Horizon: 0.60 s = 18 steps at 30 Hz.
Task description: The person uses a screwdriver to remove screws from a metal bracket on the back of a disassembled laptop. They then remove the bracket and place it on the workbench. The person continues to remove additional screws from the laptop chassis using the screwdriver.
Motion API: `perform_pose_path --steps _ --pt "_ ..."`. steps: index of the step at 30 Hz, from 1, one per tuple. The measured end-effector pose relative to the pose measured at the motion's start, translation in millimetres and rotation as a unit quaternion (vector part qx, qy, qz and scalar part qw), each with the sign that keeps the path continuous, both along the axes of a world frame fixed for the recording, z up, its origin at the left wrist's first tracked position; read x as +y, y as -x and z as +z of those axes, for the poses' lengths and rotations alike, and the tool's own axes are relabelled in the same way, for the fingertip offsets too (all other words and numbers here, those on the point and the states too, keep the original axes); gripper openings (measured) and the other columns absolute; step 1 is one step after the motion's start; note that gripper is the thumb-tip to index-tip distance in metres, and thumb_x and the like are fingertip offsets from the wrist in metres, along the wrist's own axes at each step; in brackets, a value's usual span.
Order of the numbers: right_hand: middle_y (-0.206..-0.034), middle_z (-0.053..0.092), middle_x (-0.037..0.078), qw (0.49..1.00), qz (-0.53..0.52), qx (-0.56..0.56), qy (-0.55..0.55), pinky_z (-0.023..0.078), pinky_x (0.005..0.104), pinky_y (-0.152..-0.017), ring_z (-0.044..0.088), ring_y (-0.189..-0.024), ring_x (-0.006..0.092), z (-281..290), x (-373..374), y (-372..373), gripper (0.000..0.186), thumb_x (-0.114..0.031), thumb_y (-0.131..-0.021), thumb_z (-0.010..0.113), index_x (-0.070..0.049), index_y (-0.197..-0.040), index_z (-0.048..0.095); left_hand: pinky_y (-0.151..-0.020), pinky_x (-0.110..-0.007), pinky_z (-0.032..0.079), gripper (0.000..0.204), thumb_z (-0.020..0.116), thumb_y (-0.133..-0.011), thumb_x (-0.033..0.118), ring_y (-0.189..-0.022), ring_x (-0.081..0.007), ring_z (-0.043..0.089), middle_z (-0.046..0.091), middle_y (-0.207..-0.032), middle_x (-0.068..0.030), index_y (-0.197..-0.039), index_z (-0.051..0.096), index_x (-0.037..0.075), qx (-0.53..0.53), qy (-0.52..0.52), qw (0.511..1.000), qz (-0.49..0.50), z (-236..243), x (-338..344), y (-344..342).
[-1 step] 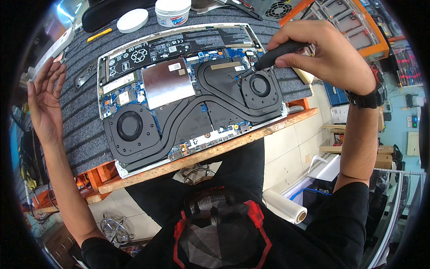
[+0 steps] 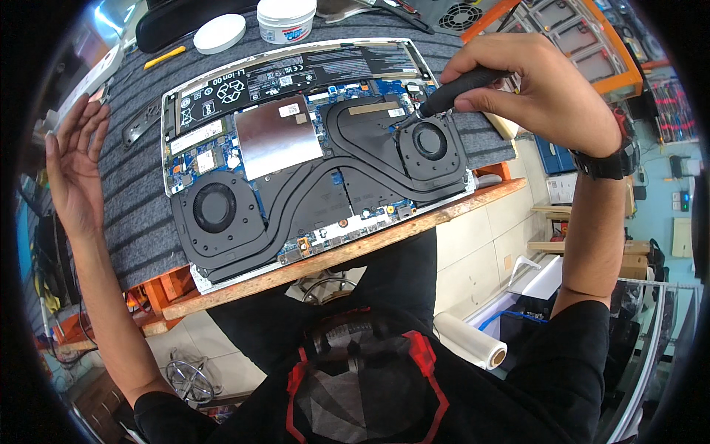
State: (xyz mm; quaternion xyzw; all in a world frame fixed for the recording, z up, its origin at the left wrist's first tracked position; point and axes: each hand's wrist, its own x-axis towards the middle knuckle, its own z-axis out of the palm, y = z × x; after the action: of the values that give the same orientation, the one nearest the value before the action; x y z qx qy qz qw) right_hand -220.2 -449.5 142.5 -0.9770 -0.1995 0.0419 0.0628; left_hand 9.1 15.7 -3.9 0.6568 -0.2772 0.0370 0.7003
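An opened laptop (image 2: 310, 192) lies on the bench mat, its battery (image 2: 325, 70) along the far side and its blue circuit board partly showing. Black heat pipes join a left fan (image 2: 214, 209) and a right fan (image 2: 429, 140); a silvery plate (image 2: 277, 137) sits between. My right hand (image 2: 532, 81) is closed round a black screwdriver (image 2: 462, 89), whose tip points down at the inner upper corner of the right fan. Whether the tip sits in a screw is too small to tell. My left hand (image 2: 80, 170) is open, palm up, left of the laptop and holding nothing.
A white tub (image 2: 285, 21), a white round lid (image 2: 220, 34) and a yellow stick (image 2: 164, 58) stand or lie beyond the laptop. A dark metal bracket (image 2: 140, 127) rests on the ribbed grey mat (image 2: 133, 222). The wooden bench edge (image 2: 355, 255) runs along my side.
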Motion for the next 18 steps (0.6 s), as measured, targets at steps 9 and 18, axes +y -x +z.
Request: perform_pose_path --steps 9,18 --pt "-0.089 0.07 0.01 0.989 0.088 -0.05 0.111 0.055 0.0354 -0.07 0.071 -0.083 0.027 4.8 36.2 -10.3 0.02 -0.014 -0.087 0.079 -0.005 -0.102 0.071 -0.115 -0.038 0.045 0.066 0.036 -0.111 0.047 -0.131 -0.0291 0.06 0.06 -0.139 -0.0239 -0.143 0.051 -0.008 -0.002 -0.011 1.0 0.002 0.9 -5.8 0.5" --pt "-0.074 0.066 0.012 0.965 0.032 -0.12 0.231 0.05 0.0422 -0.07 0.066 -0.072 0.0329 15.2 56.8 -10.7 0.026 -0.031 -0.097 0.068 -0.006 -0.089 0.068 -0.081 -0.026 0.048 0.042 0.064 -0.103 0.038 -0.091 -0.0116 0.059 0.071 -0.112 -0.0055 -0.127 0.072 0.004 -0.044 -0.201 0.972 0.113 8.3 -19.3 10.1"
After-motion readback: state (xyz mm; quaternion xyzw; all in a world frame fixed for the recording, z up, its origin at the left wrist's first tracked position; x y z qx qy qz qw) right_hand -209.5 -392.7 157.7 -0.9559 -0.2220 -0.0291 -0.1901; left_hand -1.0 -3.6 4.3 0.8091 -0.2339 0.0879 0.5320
